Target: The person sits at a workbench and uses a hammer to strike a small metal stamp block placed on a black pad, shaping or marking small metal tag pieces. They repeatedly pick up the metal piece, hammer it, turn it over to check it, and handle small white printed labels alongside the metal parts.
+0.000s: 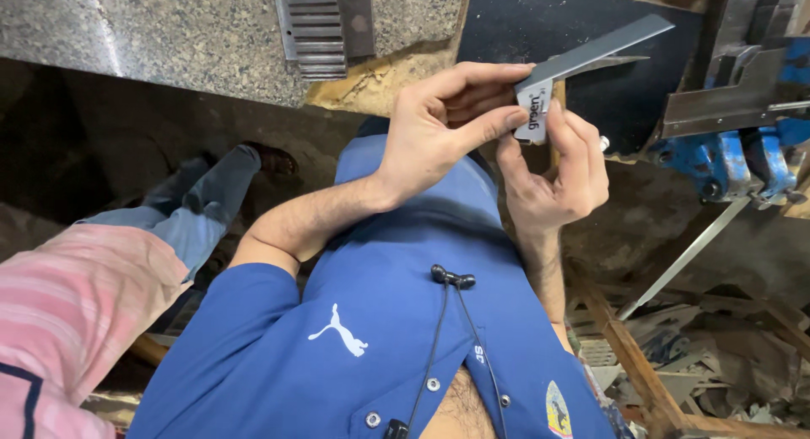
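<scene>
Grey metal blade [591, 51], long and flat with a white labelled sleeve [535, 111] over its near end, is held up in both hands in front of the blue shirt [380, 321], just short of the desk's near edge. Left hand [439, 127] is closed on the sleeve, thumb laid along its side and fingers curled behind the blade. Right hand [561, 173] grips the sleeve from below, fingers wrapped around its lower end. Beyond the blade lies a black mat [523, 25] on the speckled stone desk [169, 34], with a ribbed metal block [316, 29] at its far edge. Blue bench vise [742, 152] sits at the right. Another person's pink striped sleeve [76, 312] shows at lower left.
</scene>
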A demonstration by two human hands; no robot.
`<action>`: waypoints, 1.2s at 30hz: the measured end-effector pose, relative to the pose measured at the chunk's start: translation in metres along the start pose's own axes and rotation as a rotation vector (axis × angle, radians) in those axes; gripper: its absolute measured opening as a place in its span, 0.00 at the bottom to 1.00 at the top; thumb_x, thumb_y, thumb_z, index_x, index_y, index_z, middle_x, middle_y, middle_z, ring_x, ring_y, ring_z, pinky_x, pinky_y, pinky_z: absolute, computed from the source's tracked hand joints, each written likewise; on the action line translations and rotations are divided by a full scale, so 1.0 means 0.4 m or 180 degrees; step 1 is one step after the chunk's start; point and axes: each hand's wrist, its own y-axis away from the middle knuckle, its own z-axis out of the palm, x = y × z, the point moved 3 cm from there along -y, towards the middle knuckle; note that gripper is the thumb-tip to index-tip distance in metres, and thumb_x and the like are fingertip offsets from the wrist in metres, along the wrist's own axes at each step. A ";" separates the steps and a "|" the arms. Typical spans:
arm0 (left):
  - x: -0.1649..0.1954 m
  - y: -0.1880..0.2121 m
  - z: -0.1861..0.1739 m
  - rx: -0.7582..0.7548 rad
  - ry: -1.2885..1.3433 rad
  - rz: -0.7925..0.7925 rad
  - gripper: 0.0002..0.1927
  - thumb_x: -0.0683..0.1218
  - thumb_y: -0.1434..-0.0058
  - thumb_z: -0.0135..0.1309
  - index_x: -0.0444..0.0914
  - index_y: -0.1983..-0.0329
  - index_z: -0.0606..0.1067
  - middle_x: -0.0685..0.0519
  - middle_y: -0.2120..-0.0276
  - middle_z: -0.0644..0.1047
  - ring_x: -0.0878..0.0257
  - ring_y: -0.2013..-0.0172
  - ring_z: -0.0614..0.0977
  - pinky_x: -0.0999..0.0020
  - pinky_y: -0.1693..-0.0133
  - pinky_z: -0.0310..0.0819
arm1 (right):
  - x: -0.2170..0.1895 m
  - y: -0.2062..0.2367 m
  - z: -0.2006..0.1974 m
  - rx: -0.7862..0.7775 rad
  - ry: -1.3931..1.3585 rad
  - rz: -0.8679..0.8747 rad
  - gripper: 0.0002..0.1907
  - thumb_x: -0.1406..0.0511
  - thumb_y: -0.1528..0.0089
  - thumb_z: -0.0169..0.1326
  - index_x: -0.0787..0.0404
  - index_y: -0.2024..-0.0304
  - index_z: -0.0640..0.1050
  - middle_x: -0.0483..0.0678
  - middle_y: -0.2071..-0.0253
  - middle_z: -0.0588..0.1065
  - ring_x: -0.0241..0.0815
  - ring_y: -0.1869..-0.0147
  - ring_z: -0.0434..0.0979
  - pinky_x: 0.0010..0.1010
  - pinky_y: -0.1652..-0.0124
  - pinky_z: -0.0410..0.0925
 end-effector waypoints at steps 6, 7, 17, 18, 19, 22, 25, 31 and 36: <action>0.016 0.014 0.001 -0.0122 0.0037 -0.0025 0.18 0.33 0.26 0.58 0.31 0.35 0.73 0.47 0.38 0.76 0.64 0.40 0.80 0.67 0.34 0.76 | -0.007 0.015 0.000 0.0176 0.0006 -0.0072 0.23 0.78 0.42 0.67 0.71 0.45 0.78 0.56 0.50 0.78 0.50 0.49 0.83 0.33 0.52 0.77; 0.017 0.015 0.000 -0.0141 0.0092 -0.0017 0.17 0.33 0.26 0.58 0.30 0.36 0.73 0.47 0.38 0.76 0.64 0.39 0.80 0.67 0.34 0.76 | -0.011 0.017 0.001 0.0188 0.0027 -0.0081 0.23 0.78 0.42 0.67 0.71 0.45 0.78 0.57 0.50 0.78 0.50 0.48 0.83 0.33 0.52 0.77; 0.020 0.011 -0.023 -0.0199 0.0075 -0.0209 0.18 0.34 0.28 0.60 0.30 0.36 0.75 0.46 0.47 0.81 0.65 0.45 0.82 0.67 0.35 0.78 | -0.008 0.022 0.005 0.0110 -0.0256 0.0004 0.24 0.79 0.42 0.69 0.70 0.44 0.77 0.56 0.47 0.76 0.48 0.47 0.80 0.33 0.48 0.75; 0.020 0.010 -0.024 -0.0210 0.0093 -0.0202 0.17 0.35 0.28 0.60 0.30 0.37 0.75 0.47 0.47 0.81 0.65 0.46 0.82 0.67 0.35 0.79 | -0.005 0.021 0.006 0.0112 -0.0285 0.0012 0.24 0.79 0.42 0.68 0.71 0.44 0.77 0.56 0.47 0.76 0.47 0.48 0.80 0.33 0.48 0.76; 0.020 0.010 -0.025 -0.0220 0.0110 -0.0194 0.17 0.35 0.28 0.60 0.30 0.37 0.75 0.47 0.48 0.81 0.65 0.46 0.82 0.67 0.36 0.79 | -0.004 0.019 0.007 0.0115 -0.0315 0.0019 0.24 0.80 0.42 0.67 0.71 0.44 0.77 0.56 0.47 0.76 0.47 0.48 0.80 0.33 0.48 0.76; 0.019 0.012 -0.029 -0.0153 0.0133 -0.0127 0.16 0.37 0.26 0.59 0.30 0.37 0.75 0.47 0.48 0.81 0.66 0.46 0.82 0.71 0.39 0.78 | -0.004 0.014 0.008 0.0085 -0.0267 0.0031 0.23 0.80 0.40 0.68 0.71 0.43 0.78 0.56 0.46 0.77 0.48 0.47 0.81 0.33 0.47 0.76; 0.018 0.014 -0.034 -0.0221 0.0093 -0.0117 0.11 0.39 0.22 0.55 0.29 0.40 0.76 0.48 0.49 0.82 0.67 0.47 0.83 0.71 0.40 0.80 | -0.007 0.008 0.005 0.0099 -0.0252 0.0102 0.22 0.80 0.38 0.68 0.70 0.43 0.78 0.56 0.46 0.77 0.48 0.46 0.81 0.33 0.46 0.77; 0.023 0.007 -0.050 -0.0256 0.0043 -0.0229 0.14 0.37 0.27 0.59 0.29 0.41 0.76 0.47 0.48 0.81 0.65 0.45 0.83 0.69 0.38 0.80 | -0.014 -0.016 0.000 0.0010 -0.0327 -0.0010 0.20 0.78 0.40 0.68 0.69 0.46 0.79 0.54 0.49 0.78 0.47 0.50 0.80 0.32 0.49 0.74; 0.022 0.016 -0.051 -0.0180 0.0271 -0.0388 0.14 0.36 0.28 0.59 0.29 0.41 0.76 0.47 0.48 0.81 0.65 0.46 0.83 0.70 0.40 0.79 | -0.023 -0.024 -0.004 -0.0118 -0.0186 0.0011 0.18 0.76 0.38 0.70 0.68 0.46 0.79 0.53 0.49 0.78 0.46 0.50 0.81 0.31 0.50 0.74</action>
